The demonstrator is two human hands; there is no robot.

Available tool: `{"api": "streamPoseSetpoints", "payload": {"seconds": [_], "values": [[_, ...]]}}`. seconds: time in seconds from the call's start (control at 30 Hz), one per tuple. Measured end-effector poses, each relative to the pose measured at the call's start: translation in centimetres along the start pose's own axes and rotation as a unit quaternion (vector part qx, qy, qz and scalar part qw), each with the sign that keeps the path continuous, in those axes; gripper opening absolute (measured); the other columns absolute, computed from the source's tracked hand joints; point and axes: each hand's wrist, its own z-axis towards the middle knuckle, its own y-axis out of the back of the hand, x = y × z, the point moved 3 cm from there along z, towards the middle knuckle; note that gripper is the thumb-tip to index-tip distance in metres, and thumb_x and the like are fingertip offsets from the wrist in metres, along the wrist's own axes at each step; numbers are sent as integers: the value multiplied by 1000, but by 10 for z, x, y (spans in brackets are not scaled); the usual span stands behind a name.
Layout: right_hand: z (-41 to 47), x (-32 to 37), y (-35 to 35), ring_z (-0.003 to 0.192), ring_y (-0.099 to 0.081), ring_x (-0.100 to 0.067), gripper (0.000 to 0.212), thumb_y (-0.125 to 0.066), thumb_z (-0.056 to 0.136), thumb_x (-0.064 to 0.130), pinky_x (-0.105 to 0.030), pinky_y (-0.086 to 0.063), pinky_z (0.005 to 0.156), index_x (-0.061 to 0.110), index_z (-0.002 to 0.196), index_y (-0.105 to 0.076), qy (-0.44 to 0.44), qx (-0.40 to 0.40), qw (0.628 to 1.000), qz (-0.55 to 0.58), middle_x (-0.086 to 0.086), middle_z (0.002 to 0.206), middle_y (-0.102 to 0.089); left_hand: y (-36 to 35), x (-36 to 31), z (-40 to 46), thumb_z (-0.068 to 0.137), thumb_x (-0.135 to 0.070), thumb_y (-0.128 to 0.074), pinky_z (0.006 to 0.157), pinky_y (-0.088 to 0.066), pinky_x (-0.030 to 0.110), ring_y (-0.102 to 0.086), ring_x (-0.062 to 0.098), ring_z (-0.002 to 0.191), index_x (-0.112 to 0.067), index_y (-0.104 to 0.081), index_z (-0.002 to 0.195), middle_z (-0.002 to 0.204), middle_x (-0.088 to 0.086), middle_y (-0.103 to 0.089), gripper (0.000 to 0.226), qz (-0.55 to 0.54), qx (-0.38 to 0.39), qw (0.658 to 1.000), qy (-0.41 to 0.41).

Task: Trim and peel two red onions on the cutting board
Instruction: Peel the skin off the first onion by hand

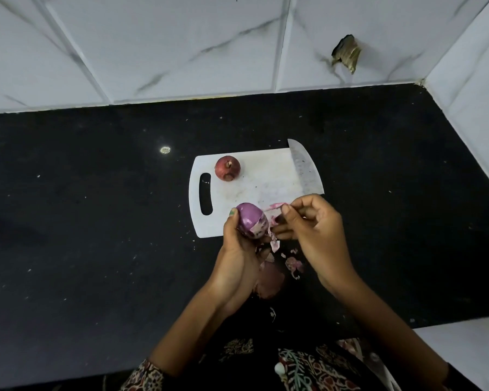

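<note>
I'm peeling the first onion [251, 220], gripped in my left hand [236, 256] over the cutting board's [266, 179] near edge; my right hand [311, 224] pinches a skin strip [275, 206]. Next, strip the remainder; the second onion [227, 168] waits on the board.

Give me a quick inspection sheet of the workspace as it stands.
Surface: black countertop, speckled with crumbs.
Job's things: half-peeled onion in hand; unpeeled onion on white cutting board; knife lying on the board's right edge.
Clutter: peel scraps below the board.
Hands: left hand holds the onion; right hand pinches a skin strip.
Cables: nothing seen.
Surroundings: marbled wall tiles, one chipped.
</note>
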Motion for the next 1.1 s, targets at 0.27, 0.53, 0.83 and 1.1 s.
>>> {"api": "streamPoseSetpoints", "payload": {"seconds": [0.27,0.53,0.83,1.1], "values": [[6,-19,11,76,-66,-7,20,-62,84,0,-22,-54,69,20,84,-63,8,14,970,-241,7,84,-67,2,3,4,103,-48,-16,64,-36,25,-47,10,68,-19,-61,94,70,-5,-64,54,-24,-30,999,11],[-11,8,-12,76,-63,-5,17,-76,77,24,-19,-53,66,22,91,-66,66,78,975,-198,10,87,-67,2,5,0,102,-50,-18,84,-52,27,-70,17,101,-7,-67,106,102,11,-75,65,31,-52,997,41],[-11,7,-13,71,-67,-3,18,-78,72,16,-18,-55,67,18,87,-68,33,60,985,-157,8,76,-70,7,8,1,100,-54,-26,93,-49,34,-68,19,107,-3,-65,115,109,12,-73,66,95,-86,991,31],[-8,6,-5,71,-69,-7,19,-69,77,2,-18,-55,67,21,79,-70,48,25,989,-141,5,75,-72,4,11,3,100,-56,-22,70,-55,29,-71,21,88,-2,-64,111,107,19,-71,70,54,-70,994,58]]}}
